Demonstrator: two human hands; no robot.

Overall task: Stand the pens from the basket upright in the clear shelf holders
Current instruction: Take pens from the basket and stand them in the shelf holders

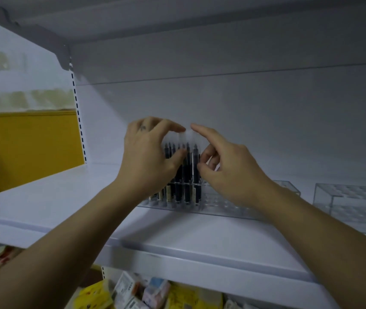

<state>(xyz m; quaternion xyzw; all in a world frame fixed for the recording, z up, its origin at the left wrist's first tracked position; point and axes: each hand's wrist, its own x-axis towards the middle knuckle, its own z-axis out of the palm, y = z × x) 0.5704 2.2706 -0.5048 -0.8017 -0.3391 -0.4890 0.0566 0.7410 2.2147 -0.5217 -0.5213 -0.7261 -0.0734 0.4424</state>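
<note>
Your left hand (146, 152) pinches the upright pens (186, 168) in the clear holder (222, 206). Your right hand (226, 168) — index finger atop them — grip cannot be told.

Both forearms are raised; dark clear-capped pens (187, 175) are gripped by the left hand (148, 152), seemingly pinched by the right hand (228, 168).

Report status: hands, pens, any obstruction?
Left hand grips pens standing in clear holder. Right hand touches their caps, grip unclear. Second holder apart, right; nothing blocking.
</note>
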